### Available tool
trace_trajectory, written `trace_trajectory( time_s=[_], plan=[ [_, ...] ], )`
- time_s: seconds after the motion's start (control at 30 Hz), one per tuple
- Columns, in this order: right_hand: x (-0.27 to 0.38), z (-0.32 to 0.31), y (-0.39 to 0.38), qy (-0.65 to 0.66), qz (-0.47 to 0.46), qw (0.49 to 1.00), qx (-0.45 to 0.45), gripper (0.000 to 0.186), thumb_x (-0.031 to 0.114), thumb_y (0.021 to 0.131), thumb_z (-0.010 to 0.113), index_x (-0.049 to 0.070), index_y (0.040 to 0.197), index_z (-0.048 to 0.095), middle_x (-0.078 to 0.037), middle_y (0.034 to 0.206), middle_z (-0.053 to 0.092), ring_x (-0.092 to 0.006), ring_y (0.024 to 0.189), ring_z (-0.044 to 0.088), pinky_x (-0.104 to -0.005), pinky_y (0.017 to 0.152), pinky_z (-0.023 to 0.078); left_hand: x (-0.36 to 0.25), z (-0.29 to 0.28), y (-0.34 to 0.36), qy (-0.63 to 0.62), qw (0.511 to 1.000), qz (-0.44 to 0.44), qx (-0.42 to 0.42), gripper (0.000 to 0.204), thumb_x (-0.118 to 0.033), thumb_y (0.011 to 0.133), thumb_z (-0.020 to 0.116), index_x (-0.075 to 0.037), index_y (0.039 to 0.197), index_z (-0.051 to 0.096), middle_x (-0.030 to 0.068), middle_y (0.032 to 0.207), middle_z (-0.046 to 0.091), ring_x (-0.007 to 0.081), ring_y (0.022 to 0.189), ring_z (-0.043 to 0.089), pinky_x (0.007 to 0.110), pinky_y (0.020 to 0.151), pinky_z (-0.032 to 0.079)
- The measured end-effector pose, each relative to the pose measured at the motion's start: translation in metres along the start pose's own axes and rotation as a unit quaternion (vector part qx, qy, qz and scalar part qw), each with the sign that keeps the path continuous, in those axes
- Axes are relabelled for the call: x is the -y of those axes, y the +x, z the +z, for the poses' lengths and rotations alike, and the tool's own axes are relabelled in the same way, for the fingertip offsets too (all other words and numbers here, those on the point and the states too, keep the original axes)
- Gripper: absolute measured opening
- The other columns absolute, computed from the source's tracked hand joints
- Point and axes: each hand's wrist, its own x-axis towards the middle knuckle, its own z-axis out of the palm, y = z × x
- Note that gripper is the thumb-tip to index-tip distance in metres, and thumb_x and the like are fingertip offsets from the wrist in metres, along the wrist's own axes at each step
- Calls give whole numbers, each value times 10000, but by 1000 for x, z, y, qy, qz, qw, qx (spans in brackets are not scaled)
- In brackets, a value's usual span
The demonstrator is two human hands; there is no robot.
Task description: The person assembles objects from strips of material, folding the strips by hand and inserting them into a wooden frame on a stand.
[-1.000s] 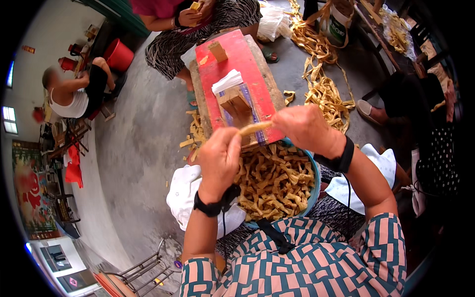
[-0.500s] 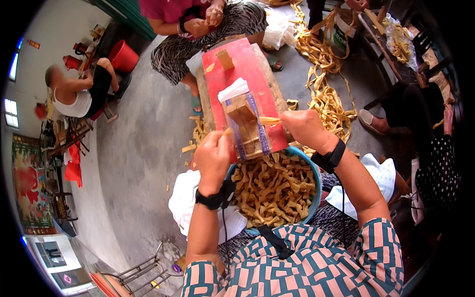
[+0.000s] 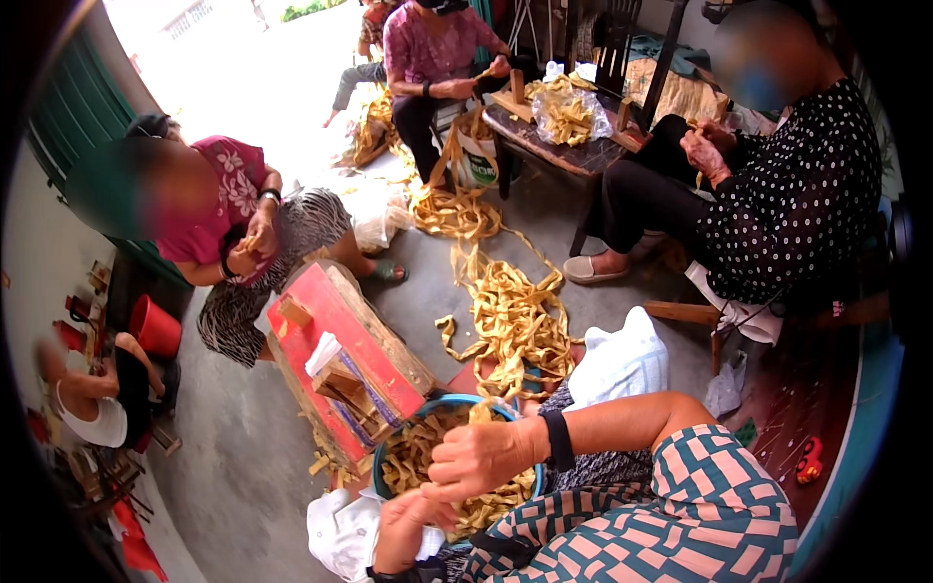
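Observation:
My right hand [image 3: 481, 457] is closed in front of my chest, over a blue tub [image 3: 536, 478]. A yellowish strip [image 3: 481, 412] shows just above its knuckles, apparently gripped in the fist. Close below it, my left hand [image 3: 413, 520] has its fingers pinched together, nearly touching the right hand; what lies in them is hidden. Many short, knotted yellow-brown pieces [image 3: 413, 452] fill the tub. Beyond it, a red-topped board [image 3: 321, 301] on a wooden bench bears a wooden block jig [image 3: 345, 384] with purple tape and a folded white paper or cloth [image 3: 323, 354].
Long yellow strips [image 3: 515, 321] lie heaped on the floor ahead. Several people sit around, some working strips by hand. A dark low table [image 3: 554, 146] holds a plastic bag of strips. White cloths [image 3: 622, 360] cover my knees. A red bucket [image 3: 155, 325] stands far left.
My view has swung right and up, bringing the co-workers into sight. Both hands have come away from the wooden jig and together over the tub; the right hand was pulling a strip beside the jig.

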Motion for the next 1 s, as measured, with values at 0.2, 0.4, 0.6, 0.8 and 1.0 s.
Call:
trace_trajectory(
  time_s=[0.2, 0.4, 0.6, 0.8, 1.0],
  plan=[
    [16, 1, -13, 44, 29, 998, 16, 296, 214, 868, 659, 27, 1089, 599, -5, 729, 509, -171, 632, 585, -311, 523, 446, 0, 29, -25, -46, 999, 16, -6, 219, -175, 1004, 568, -6, 896, 656, 16, 729, 588, 102, 626, 514, 257, 580, 413],
    [18, -33, -1, 94, 99, 989, -51, 191, 135, 866, 683, 20, 1010, 631, -53, 721, 559, -219, 635, 630, -338, 535, 505, -22, 12, -76, -254, 937, 229, 72, 189, -117, 982, 617, 11, 846, 646, 62, 601, 551, 167, 492, 497, 277, 454, 392],
    [58, 20, -17, 447, 248, 857, -69, 148, 176, 1027, 610, 35, 1055, 643, -161, 795, 616, -354, 665, 620, -380, 569, 485, -2, 9, -65, -98, 945, 310, 24, 83, -22, 904, 692, -12, 983, 715, 193, 1061, 702, 360, 946, 669, 444, 794, 571],
    [70, 34, -25, 730, 321, 601, 58, 216, 209, 1102, 467, 31, 1195, 547, 13, 768, 576, -82, 706, 533, -262, 623, 432, -20, 37, -44, 532, 726, 421, -109, 162, 43, 811, 721, 6, 962, 675, 147, 1176, 666, 352, 1127, 626, 538, 1098, 444],
    [66, 25, -40, 720, 343, 596, 86, 245, 242, 1084, 522, 31, 1020, 630, 20, 799, 599, -69, 689, 549, -220, 590, 411, -4, 47, -43, 568, 730, 365, -107, 191, -37, 805, 753, -74, 987, 709, 102, 1082, 673, 306, 939, 650, 397, 750, 557]
  ],
)
